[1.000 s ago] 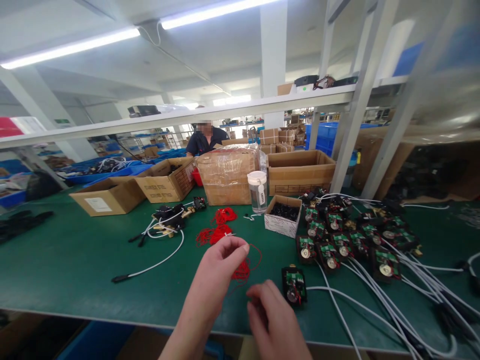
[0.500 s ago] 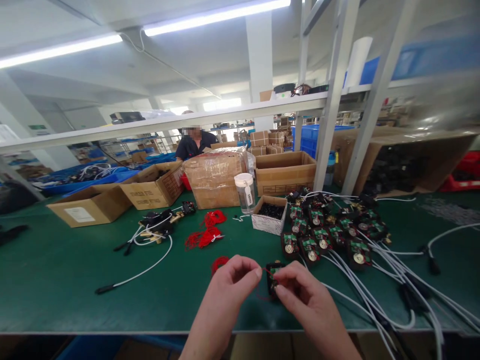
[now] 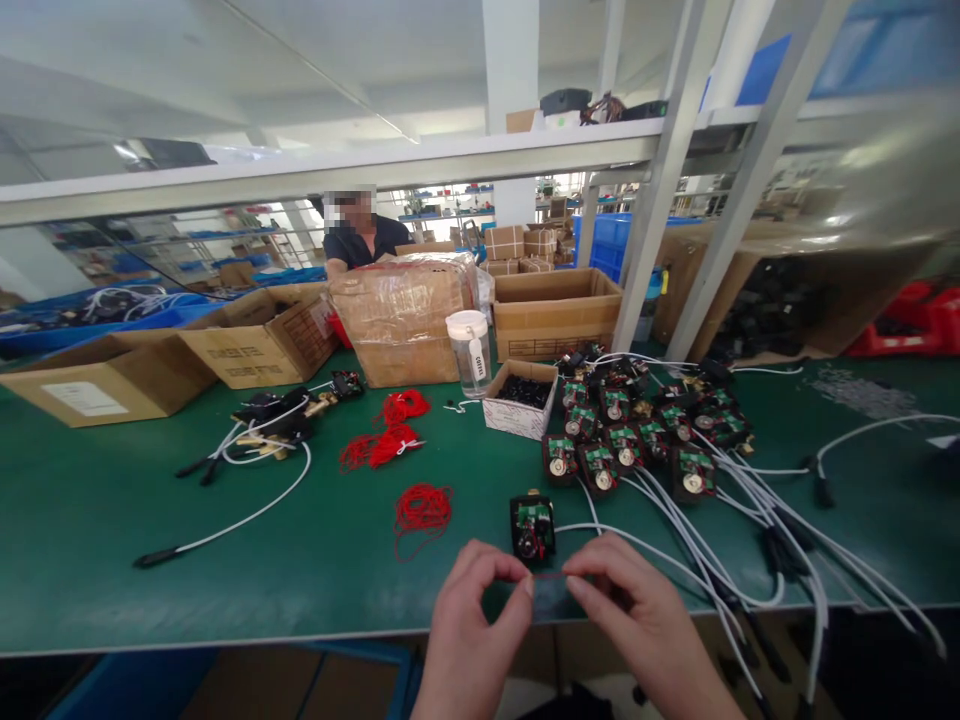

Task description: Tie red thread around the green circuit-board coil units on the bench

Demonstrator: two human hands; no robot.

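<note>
A short red wire (image 3: 550,575) stretches between my two hands near the table's front edge. My left hand (image 3: 487,610) pinches one end between thumb and fingertips. The other end is pinched in my right hand (image 3: 630,600). Just beyond my fingers lies a black housing with a green circuit board (image 3: 532,527), a white cable running from it to the right. Neither hand touches it. Bundles of red wire (image 3: 424,508) lie to the left, one of them tied (image 3: 386,447).
Many similar board units (image 3: 622,445) with white cables crowd the right. A small box of black parts (image 3: 520,400) stands by a lidded clear bottle (image 3: 469,355). Cartons (image 3: 405,320) line the back under a shelf (image 3: 420,160). A person (image 3: 364,240) sits beyond.
Both hands have drawn back from the board unit toward the table's front edge, bringing the red wire with them. The unit now lies uncovered. The camera view has tilted down.
</note>
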